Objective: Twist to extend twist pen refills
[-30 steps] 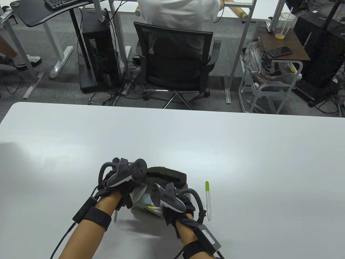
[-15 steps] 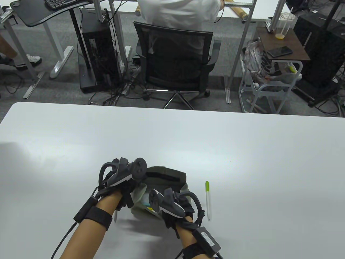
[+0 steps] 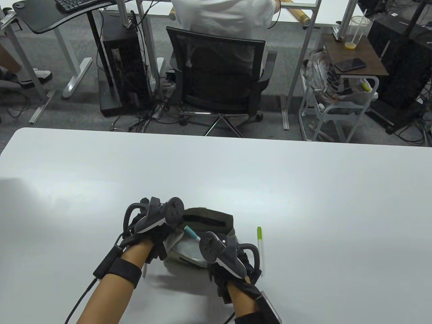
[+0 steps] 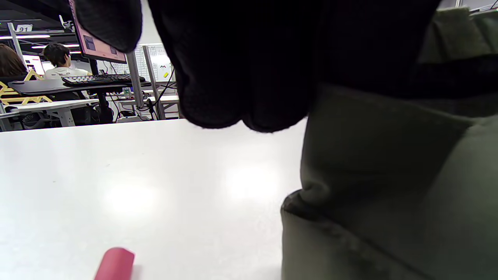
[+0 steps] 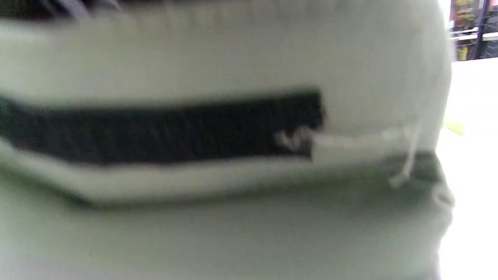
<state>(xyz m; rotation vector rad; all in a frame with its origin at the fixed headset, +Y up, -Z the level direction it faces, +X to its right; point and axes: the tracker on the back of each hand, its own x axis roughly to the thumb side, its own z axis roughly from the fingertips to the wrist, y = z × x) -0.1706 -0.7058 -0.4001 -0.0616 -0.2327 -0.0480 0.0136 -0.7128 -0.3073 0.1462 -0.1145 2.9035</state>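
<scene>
An olive fabric pencil pouch (image 3: 216,219) lies open on the white table near the front edge. My left hand (image 3: 165,236) grips the pouch's left edge; in the left wrist view its gloved fingers (image 4: 249,77) lie over the fabric (image 4: 389,186). My right hand (image 3: 224,253) is at the pouch's right side and holds a teal-ended pen (image 3: 191,233) that slants up out of the opening; its fingers are hidden under the tracker. A white pen with a green end (image 3: 260,249) lies on the table right of the pouch. The right wrist view is blurred and filled by the pouch (image 5: 233,217).
A red pen end (image 4: 114,264) lies on the table by my left hand. The table's far edge (image 3: 216,135) faces an office chair (image 3: 219,74) with a seated person, desks and a cart.
My right hand has drawn back and to the right out of the pouch, and the teal-ended pen now shows above the opening. My left hand has stayed on the pouch's edge.
</scene>
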